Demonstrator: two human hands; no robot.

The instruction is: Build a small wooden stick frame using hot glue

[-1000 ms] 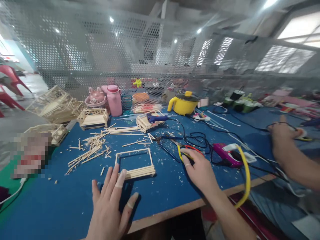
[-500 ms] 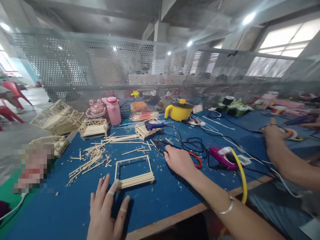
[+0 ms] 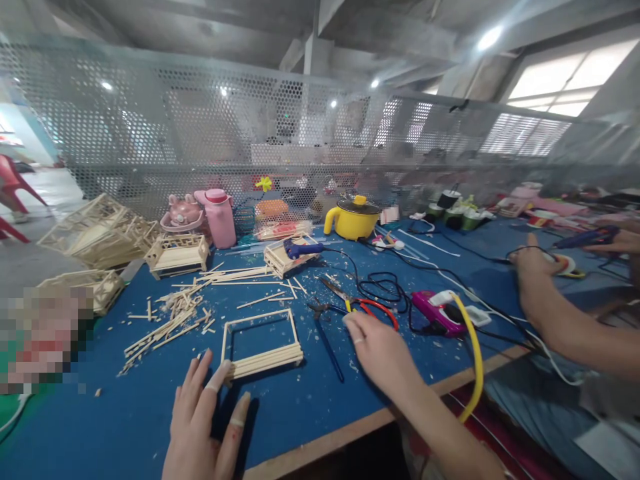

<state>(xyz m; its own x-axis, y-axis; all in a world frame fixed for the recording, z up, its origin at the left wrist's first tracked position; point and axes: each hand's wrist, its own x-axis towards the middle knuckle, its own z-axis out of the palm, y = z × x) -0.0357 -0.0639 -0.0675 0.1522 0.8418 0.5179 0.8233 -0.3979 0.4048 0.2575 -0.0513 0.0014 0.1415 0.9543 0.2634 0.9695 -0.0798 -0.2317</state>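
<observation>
My left hand [image 3: 203, 420] is spread at the lower left, its index fingertip at the near left corner of a small wooden stick frame [image 3: 265, 362]. The frame lies on the blue table [image 3: 295, 413], with several sticks side by side along its near edge. My right hand [image 3: 375, 343] is closed, with the fingers curled down beside the red-handled scissors [image 3: 377, 310]; whatever it grips is hidden. Pliers with blue handles [image 3: 327, 340] lie between the frame and my right hand. Loose sticks [image 3: 175, 327] are scattered at the left.
Behind are a blue glue gun [image 3: 303, 249] on a stick piece, a pink jug [image 3: 220, 220], a yellow pot [image 3: 353, 220] and black cables. A purple power strip [image 3: 435, 313] sits right. Another person's hand [image 3: 537, 263] is farther right.
My right hand has moved right and nearer, uncovering the pliers and the scissors' blades. My left hand remains at the frame. The whole view has shifted slightly.
</observation>
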